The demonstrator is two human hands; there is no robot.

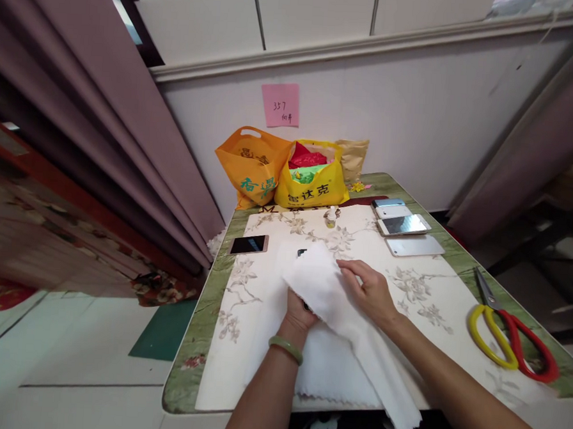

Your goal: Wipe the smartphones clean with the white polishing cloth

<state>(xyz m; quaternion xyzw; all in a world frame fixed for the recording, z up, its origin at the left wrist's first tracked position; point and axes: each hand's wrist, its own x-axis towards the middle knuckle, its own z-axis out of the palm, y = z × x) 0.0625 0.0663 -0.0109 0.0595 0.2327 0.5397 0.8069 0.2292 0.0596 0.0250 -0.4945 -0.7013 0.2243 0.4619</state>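
A white cloth (358, 314) with zigzag-cut edges drapes over my left hand (301, 310) and trails toward the table's front edge. My left fingers curl around something mostly hidden under it; only a small dark part shows by the palm. A green bangle (286, 349) circles my left wrist. Pinched at the cloth's right edge are the fingers of my right hand (366, 288). Beneath both hands, more white cloth (336, 364) lies spread out. Just beyond the raised cloth a small black shape (302, 252) shows; what it is I cannot tell.
A dark-screened phone (249, 244) lies at left. Several phones (404, 225) are at right, near large scissors (513, 341) with yellow and red handles. A small bottle (331, 217) stands before the orange bag (253, 165) and yellow bag (311, 187) by the wall.
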